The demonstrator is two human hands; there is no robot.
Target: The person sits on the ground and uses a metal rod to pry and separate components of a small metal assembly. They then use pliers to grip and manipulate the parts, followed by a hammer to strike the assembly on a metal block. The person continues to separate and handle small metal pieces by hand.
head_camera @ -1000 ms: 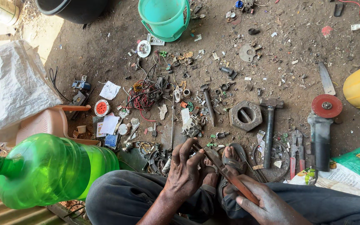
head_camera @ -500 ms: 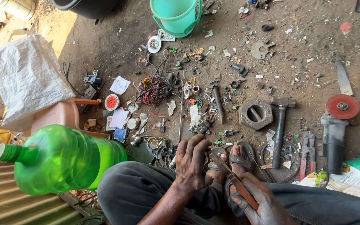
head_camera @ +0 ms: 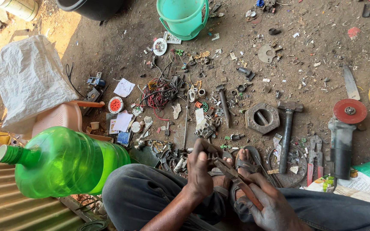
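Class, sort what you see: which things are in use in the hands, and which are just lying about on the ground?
In use:
left hand
right hand
pliers

Lying about:
hammer
grinder
green bottle
teal bucket
large nut
red wires

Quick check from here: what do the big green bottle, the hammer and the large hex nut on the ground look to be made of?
Green bottle: translucent plastic, glossy; light glows through it.
Hammer: dull, dark metal head and handle, probably steel; no wood grain shows.
Hex nut: heavy grey metal, matte and dusty, likely steel or cast iron.
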